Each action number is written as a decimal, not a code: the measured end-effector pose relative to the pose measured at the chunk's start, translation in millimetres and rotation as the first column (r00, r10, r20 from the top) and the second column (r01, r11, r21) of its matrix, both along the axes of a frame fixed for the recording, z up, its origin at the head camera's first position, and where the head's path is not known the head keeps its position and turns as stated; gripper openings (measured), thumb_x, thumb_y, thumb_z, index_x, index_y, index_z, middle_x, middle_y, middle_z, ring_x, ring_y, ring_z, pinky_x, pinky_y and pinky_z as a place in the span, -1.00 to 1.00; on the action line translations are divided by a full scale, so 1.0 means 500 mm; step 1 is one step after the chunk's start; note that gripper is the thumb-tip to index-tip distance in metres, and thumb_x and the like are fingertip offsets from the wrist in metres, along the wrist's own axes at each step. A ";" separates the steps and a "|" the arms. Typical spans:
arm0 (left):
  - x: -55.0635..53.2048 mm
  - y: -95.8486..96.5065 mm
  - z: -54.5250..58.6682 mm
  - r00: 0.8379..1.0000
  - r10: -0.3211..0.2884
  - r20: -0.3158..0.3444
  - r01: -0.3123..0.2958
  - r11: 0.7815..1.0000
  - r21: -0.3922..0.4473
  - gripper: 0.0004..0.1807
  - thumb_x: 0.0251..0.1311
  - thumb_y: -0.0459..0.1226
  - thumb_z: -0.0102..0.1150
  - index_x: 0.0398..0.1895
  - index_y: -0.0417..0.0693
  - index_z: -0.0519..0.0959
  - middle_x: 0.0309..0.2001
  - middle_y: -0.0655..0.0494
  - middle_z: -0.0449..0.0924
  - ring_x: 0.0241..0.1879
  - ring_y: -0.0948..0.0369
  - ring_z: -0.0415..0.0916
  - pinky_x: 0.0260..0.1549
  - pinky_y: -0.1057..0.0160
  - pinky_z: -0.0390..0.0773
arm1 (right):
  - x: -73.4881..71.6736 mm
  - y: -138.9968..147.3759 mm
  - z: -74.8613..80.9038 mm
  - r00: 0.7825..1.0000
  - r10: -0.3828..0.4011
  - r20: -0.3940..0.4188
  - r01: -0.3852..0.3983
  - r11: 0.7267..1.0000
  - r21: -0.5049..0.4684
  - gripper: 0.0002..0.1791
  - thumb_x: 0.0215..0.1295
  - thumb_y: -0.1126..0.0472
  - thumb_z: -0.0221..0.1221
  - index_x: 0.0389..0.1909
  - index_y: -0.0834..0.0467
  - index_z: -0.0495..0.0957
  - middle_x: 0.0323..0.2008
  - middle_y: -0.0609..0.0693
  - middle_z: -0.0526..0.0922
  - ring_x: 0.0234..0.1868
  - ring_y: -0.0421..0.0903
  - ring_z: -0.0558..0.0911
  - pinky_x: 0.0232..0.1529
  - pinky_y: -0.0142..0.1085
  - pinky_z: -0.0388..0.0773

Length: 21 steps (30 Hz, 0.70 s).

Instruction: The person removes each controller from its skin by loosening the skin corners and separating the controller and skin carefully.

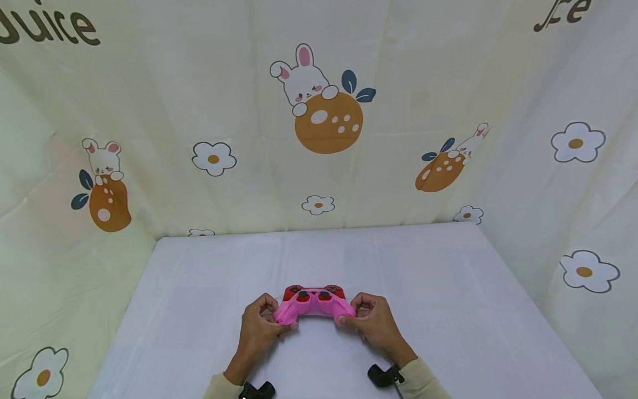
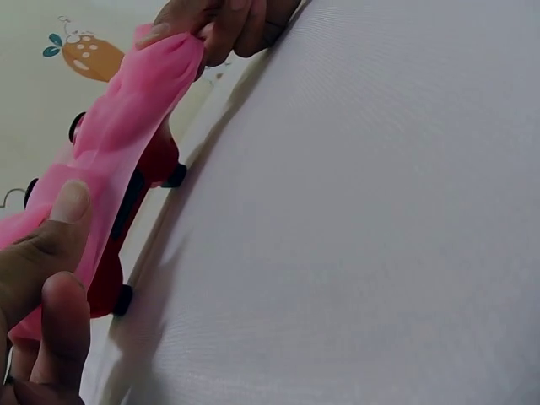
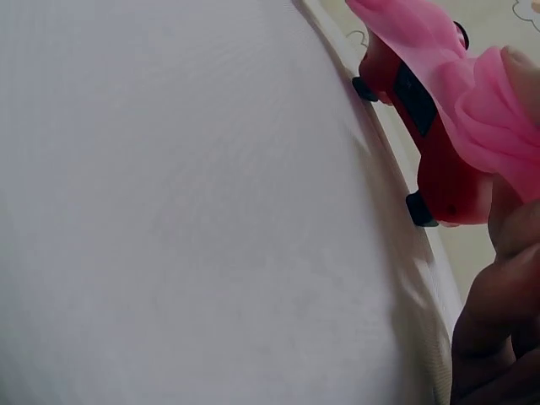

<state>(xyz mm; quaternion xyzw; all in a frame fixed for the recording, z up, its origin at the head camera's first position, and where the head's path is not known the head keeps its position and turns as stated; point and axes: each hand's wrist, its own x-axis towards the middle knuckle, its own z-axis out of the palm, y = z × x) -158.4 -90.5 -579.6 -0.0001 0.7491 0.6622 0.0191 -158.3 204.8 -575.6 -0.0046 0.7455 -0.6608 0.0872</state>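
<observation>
A red controller [image 3: 447, 181] sits in a pink cover [image 1: 314, 305].
Left hand [image 1: 257, 328] and right hand [image 1: 376, 321] each pinch one covered end above the white table [image 1: 428, 293], roughly midway between the side edges, well short of the far edge.

The pink cover [image 1: 314, 309] looks smooth and rubbery, the red controller [image 3: 447, 181] plastic, the white sheet [image 1: 199, 293] matt cloth.

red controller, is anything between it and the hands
Yes: the pink cover lies between the red controller and the thumbs of the left hand and right hand. Nothing else visible stands between them.
</observation>
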 end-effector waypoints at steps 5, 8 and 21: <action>0.002 0.005 -0.004 0.999 0.029 -0.018 -0.029 1.000 -0.011 -0.45 -0.21 -0.45 0.74 -0.26 -0.17 0.49 -0.38 -0.01 0.60 -0.70 0.24 0.57 -0.61 0.33 0.62 | 0.003 -0.005 -0.002 0.999 -0.045 -0.008 0.045 0.999 0.013 -0.57 0.02 0.20 0.64 -0.31 0.28 0.58 -0.64 -0.06 0.49 -0.71 -0.27 0.33 -0.69 -0.44 0.25; 0.002 0.008 -0.010 0.997 0.038 -0.063 -0.044 0.994 -0.105 -0.42 -0.23 -0.35 0.79 -0.26 -0.07 0.49 -0.44 0.09 0.52 -0.62 0.32 0.49 -0.57 0.40 0.54 | 0.003 -0.009 -0.003 0.996 -0.089 -0.024 0.091 0.993 0.073 -0.58 -0.01 0.17 0.67 -0.35 0.23 0.60 -0.56 -0.05 0.51 -0.65 -0.26 0.36 -0.64 -0.43 0.26; 0.003 0.006 -0.007 0.993 -0.056 -0.106 0.017 0.940 -0.339 -0.24 -0.18 -0.18 0.77 0.09 0.08 0.46 -0.12 0.13 0.52 -0.31 0.23 0.42 -0.33 0.38 0.46 | 0.008 -0.022 0.006 0.981 -0.108 -0.161 0.165 0.901 0.401 -0.45 -0.12 -0.01 0.71 -0.16 -0.08 0.61 -0.29 -0.11 0.68 -0.49 -0.20 0.48 -0.48 -0.38 0.40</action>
